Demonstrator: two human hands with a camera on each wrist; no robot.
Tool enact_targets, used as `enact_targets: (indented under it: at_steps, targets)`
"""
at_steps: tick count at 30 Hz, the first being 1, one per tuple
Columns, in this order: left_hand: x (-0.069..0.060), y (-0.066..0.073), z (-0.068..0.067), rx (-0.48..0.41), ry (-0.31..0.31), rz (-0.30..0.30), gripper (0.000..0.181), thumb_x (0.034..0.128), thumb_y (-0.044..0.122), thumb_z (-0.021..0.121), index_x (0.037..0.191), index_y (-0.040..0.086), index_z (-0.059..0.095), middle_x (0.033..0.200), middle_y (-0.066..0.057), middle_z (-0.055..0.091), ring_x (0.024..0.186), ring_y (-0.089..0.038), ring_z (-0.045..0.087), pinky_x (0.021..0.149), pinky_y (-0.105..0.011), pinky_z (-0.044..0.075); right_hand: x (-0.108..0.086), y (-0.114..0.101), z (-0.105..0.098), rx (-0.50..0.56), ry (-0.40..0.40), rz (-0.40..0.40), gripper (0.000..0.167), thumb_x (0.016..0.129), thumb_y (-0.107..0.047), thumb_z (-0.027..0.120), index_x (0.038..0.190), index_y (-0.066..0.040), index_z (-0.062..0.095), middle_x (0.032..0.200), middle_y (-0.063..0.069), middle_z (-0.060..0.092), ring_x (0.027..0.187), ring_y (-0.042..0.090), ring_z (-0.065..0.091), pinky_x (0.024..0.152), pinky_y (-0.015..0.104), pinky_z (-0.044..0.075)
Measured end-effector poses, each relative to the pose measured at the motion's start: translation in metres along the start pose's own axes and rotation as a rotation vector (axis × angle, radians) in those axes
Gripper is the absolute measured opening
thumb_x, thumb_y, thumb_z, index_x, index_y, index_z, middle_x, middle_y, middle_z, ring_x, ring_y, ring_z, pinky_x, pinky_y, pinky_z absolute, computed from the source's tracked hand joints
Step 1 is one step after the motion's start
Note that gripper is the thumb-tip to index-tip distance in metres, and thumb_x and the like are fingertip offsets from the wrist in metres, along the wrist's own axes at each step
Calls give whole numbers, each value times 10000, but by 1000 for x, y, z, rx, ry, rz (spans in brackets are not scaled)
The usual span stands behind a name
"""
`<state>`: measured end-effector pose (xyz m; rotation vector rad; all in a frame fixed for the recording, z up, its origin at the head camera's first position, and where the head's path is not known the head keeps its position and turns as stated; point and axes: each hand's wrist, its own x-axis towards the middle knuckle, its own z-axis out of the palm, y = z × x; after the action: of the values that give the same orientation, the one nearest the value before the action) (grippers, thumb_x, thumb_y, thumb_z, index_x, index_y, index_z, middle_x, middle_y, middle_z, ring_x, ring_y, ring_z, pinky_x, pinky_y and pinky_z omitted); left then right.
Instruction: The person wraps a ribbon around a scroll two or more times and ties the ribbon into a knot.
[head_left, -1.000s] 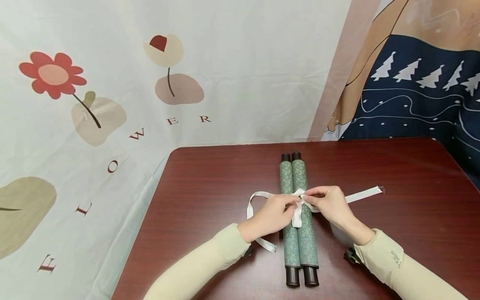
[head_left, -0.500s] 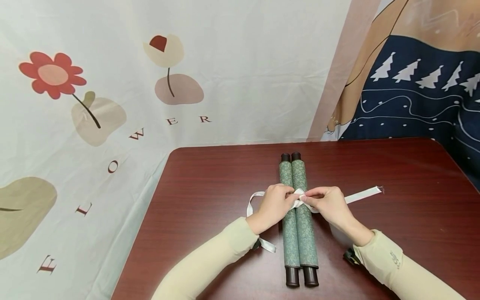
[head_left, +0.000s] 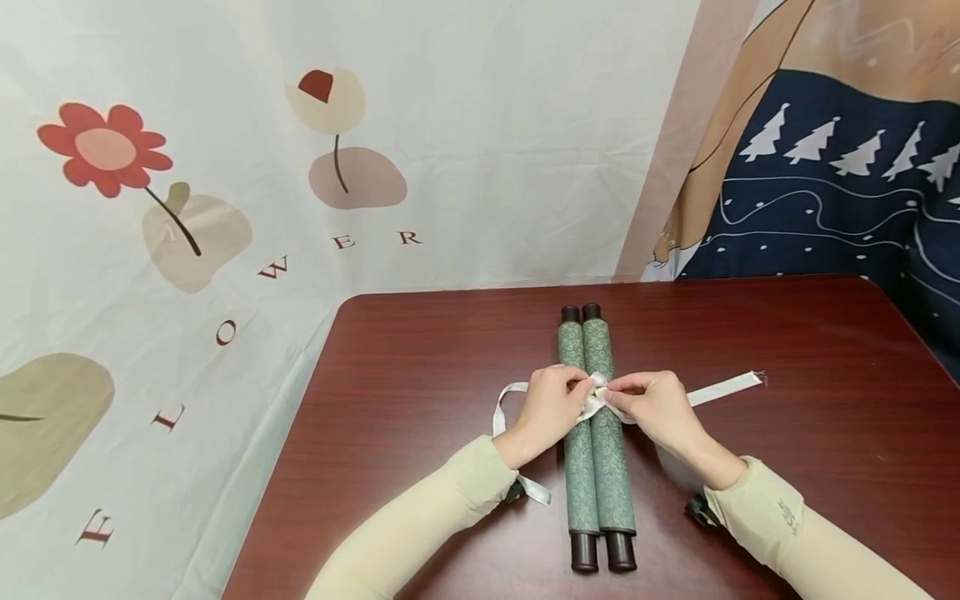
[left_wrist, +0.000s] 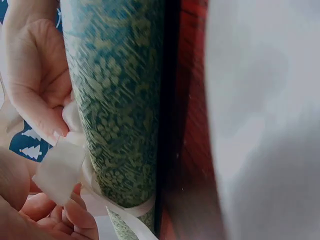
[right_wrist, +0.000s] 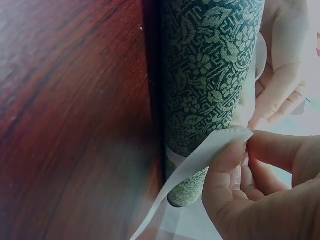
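Observation:
Two rolled scrolls (head_left: 613, 483) in green floral cloth, with dark knobs at their ends, lie side by side on the table. A white ribbon (head_left: 726, 389) goes round their middle. My left hand (head_left: 546, 407) pinches the ribbon from the left, over the scrolls; a folded piece of ribbon (left_wrist: 61, 170) shows at its fingers in the left wrist view. From the right, my right hand (head_left: 663, 410) pinches the ribbon (right_wrist: 207, 150) between thumb and forefinger, close to the left fingertips. The fingers partly hide the crossing of the ribbon.
The dark red wooden table (head_left: 420, 358) reaches back to a pale flower-printed cloth (head_left: 510, 167). A navy cloth with white trees (head_left: 825, 200) hangs at the right. One ribbon tail lies out to the right; a loop and another end lie at the left.
My left hand has moved away from me and slightly up along the scrolls. The ribbon piece hanging toward me over the scrolls is no longer visible. My right hand has barely moved.

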<state>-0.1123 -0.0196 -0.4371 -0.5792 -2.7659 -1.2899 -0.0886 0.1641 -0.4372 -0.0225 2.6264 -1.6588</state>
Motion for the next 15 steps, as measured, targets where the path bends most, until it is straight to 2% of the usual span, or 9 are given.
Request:
enact_targets:
  at_steps: [2, 8, 15]
  targets:
    - [-1, 2, 0, -19, 8, 4, 147, 1011, 154, 698, 951, 78, 810, 847, 29, 730, 727, -15, 583, 653, -155, 475, 1, 0, 1, 5, 9, -7, 122, 907, -58, 796, 953, 55, 798, 752, 95, 751, 611, 78, 637, 563, 200, 512]
    - [-6, 2, 3, -65, 25, 69, 130, 1005, 111, 700, 988, 61, 819, 944, -28, 779, 763, -14, 617, 716, -150, 496, 2, 0, 5, 50, 35, 15, 162, 899, -94, 828, 894, 36, 731, 734, 102, 743, 597, 95, 644, 557, 204, 515]
    - [-12, 2, 6, -67, 31, 133, 128, 991, 68, 705, 1023, 35, 824, 955, -67, 781, 789, -45, 655, 744, -141, 503, 4, -1, 7, 135, 30, 37, 132, 902, -13, 785, 927, 64, 681, 769, 107, 748, 630, 72, 652, 571, 202, 547]
